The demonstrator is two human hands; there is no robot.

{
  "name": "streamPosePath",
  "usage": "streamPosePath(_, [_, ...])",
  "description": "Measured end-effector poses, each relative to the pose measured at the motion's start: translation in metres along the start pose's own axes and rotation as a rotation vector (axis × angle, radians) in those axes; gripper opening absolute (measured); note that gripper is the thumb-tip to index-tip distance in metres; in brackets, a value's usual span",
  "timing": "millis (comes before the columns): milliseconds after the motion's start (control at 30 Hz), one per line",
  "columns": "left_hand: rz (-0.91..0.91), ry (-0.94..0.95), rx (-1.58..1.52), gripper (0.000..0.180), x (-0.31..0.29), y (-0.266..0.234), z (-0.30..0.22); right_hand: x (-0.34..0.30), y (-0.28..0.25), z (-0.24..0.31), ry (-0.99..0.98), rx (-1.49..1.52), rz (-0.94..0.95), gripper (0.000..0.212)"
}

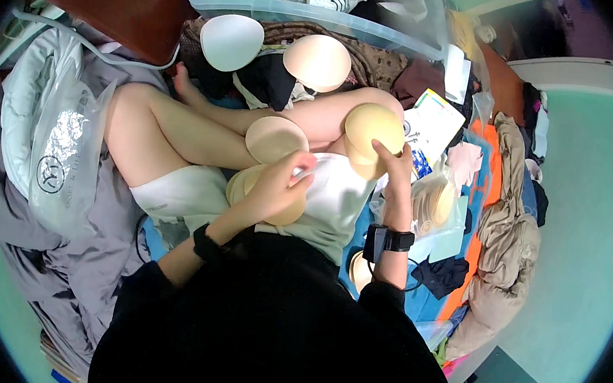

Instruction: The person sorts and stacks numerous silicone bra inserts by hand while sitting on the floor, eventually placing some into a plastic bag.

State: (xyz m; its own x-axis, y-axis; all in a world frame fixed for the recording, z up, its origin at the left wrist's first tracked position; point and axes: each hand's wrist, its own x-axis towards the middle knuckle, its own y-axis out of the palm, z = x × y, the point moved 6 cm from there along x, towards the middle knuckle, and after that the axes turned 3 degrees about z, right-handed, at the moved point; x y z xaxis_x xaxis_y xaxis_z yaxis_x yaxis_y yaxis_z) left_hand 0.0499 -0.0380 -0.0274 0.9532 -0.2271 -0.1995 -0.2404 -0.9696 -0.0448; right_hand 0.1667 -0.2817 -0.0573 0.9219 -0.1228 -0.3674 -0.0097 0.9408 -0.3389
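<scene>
My right hand (395, 166) grips a pair of yellowish-beige bra pads (374, 127), thumb on top, above my right thigh. My left hand (275, 189) hovers over my lap, thumb and fingers curved and apart, with nothing visible between them. Beneath it, partly hidden by the hand and wrist, several beige bra pads (286, 212) rest against my white clothing. Just beyond lies a single round beige pad (277, 136) on my leg. Farther off, a white pad (232, 42) and a cream pad (317, 62) sit on dark fabric.
A clear plastic bin (307, 16) of clothes stands at the far side. On the right are bagged beige pads (434, 203), a printed sheet (435, 126) and a black cloth (443, 276). Grey bedding (95, 275) and a clear plastic bag (69, 156) lie at left.
</scene>
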Motion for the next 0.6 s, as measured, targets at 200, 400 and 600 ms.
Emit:
streamPosePath(200, [-0.198,0.086,-0.202,0.058,0.039,0.017,-0.008,-0.066,0.040,0.071,-0.383,-0.158,0.033,0.045])
streamPosePath(400, [-0.089,-0.036,-1.176,0.052,0.034,0.012,-0.028,-0.133,0.071,0.117,-0.788,-0.605,0.137,0.051])
streamPosePath(600, [-0.027,-0.076,-1.185,0.052,0.028,0.010,-0.036,-0.147,0.064,0.135,-0.896,-0.694,0.173,0.046])
